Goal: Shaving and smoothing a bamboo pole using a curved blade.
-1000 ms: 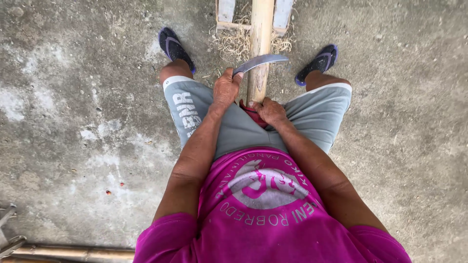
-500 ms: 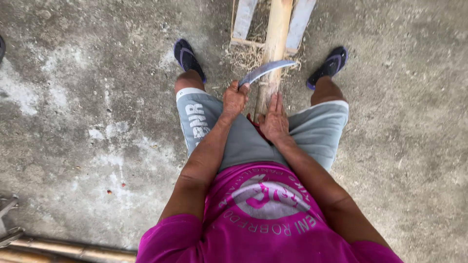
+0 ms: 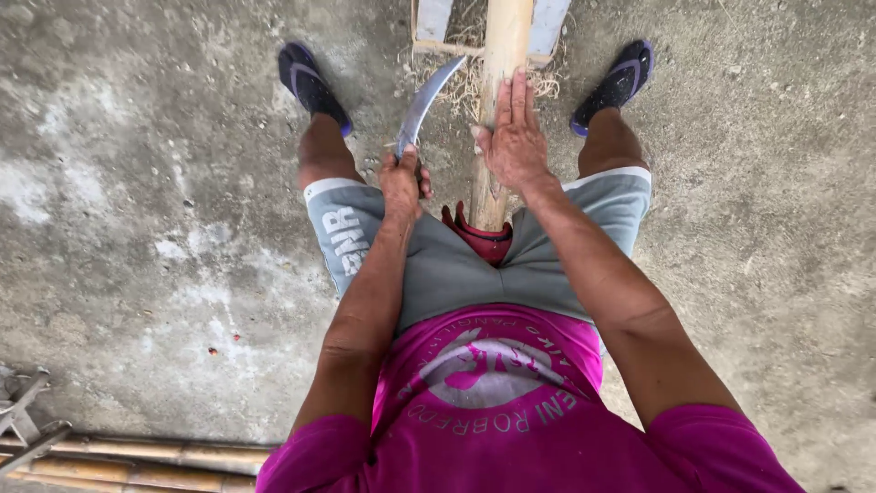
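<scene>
Left hand (image 3: pixel 401 181) wrapped tight round the handle of a curved knife (image 3: pixel 427 102), blade arcing up past the knuckles, tip just beside the bamboo pole (image 3: pixel 500 82). Right hand (image 3: pixel 514 137) lies flat on the pole, fingers (image 3: pixel 511 99) straight and pressed along it, probably pinning it steady while the blade works. Pole runs from under those fingers back between the knees. Dry shavings (image 3: pixel 461 84) lie just beyond the fingertips. Concrete floor (image 3: pixel 146 183); sandals (image 3: pixel 310 84) well out to either side.

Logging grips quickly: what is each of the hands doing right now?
Left hand: closed around the handle of a curved knife.
Right hand: open, fingers flat on the bamboo pole.
</scene>
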